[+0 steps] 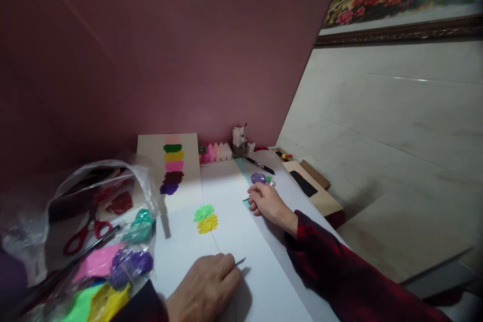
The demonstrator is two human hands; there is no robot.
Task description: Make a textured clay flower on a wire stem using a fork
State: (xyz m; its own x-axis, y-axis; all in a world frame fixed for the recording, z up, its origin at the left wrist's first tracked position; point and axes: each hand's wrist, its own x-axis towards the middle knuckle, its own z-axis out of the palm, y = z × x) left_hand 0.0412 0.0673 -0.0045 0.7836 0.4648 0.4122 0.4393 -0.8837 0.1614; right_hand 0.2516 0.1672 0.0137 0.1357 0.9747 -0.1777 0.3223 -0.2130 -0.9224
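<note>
A person at a craft counter (332, 241) rests the left hand (206, 289) on a white sheet (241, 241), its fingers pressed together around a thin pointed tool (239, 262) whose tip pokes out just beyond them, aimed away from the green-and-yellow clay shape (206, 218) higher on the sheet. The right hand (266, 201), fingers curled, touches a purple lump (258, 177) near the sheet's far edge, seemingly steadying it. An open plastic bag (98, 241) of coloured clay and scissors (85, 234) lies within reach at left.
</note>
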